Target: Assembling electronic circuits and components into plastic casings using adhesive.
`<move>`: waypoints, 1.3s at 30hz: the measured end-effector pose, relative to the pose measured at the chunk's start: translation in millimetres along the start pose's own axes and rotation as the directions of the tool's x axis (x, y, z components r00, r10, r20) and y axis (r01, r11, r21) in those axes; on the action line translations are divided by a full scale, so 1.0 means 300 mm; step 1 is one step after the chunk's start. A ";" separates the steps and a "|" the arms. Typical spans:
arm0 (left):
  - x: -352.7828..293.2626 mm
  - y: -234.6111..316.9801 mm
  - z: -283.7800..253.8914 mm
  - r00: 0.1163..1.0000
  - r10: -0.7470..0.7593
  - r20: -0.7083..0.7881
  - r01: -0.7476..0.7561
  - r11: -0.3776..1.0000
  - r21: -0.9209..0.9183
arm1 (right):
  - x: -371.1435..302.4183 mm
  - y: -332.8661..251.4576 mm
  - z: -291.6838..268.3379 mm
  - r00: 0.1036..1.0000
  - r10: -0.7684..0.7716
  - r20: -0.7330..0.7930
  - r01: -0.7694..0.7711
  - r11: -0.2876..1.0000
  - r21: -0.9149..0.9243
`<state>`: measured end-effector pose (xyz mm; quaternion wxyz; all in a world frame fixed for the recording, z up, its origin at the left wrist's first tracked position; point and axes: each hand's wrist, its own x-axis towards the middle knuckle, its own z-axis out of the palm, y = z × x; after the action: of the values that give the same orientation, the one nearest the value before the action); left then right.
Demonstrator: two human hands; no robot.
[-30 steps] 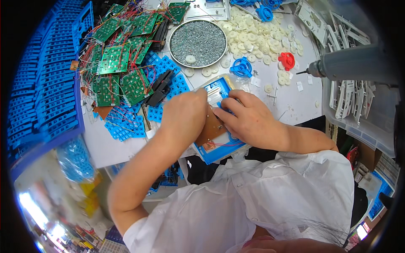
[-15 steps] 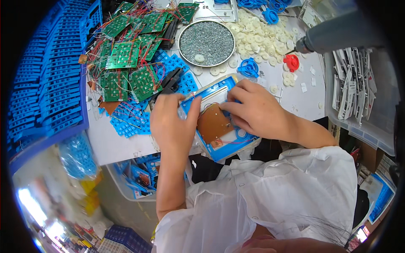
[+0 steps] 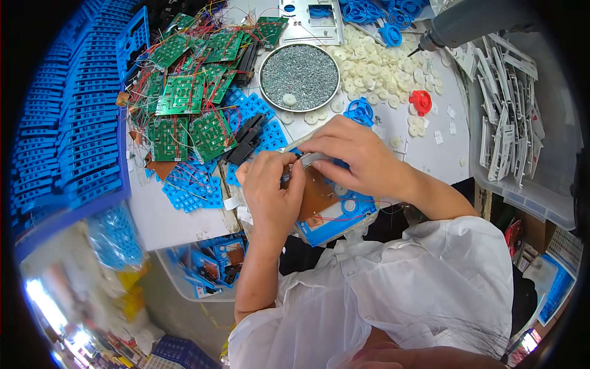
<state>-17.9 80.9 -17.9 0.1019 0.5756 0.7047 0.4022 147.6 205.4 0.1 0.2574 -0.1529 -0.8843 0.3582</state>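
Both my hands meet over a blue plastic housing (image 3: 332, 229) at the table's front edge. A brown circuit board (image 3: 318, 195) lies in it, with thin red wires beside it. My right hand (image 3: 364, 154) pinches a grey flat strip (image 3: 314, 158) between fingers and thumb above the board. My left hand (image 3: 270, 187) is closed, thumb and forefinger pressed together at the strip's left end. What those fingertips hold is hidden. Just beyond the left hand lies a black plastic part (image 3: 247, 138).
Green circuit boards (image 3: 179, 95) with tangled wires are heaped at the left. A round tray of small screws (image 3: 263, 74) stands behind my hands, with cream discs (image 3: 375, 77) beside it. A grey power screwdriver (image 3: 473, 24) hangs at upper right. White parts fill a clear bin (image 3: 547, 203).
My hands have come closer together over the housing's upper part. The grey strip now shows between them. My right hand has shifted left, and the view has moved slightly.
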 end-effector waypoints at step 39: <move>-0.053 -0.044 -0.043 0.988 0.156 0.017 -0.150 0.971 -0.187 | 0.255 0.075 0.055 0.978 -0.187 0.087 0.202 0.954 -0.221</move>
<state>-30.3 60.8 -23.6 0.1349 0.6227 0.6159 0.4634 77.4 246.6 0.5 0.2432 -0.0817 -0.9383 0.2318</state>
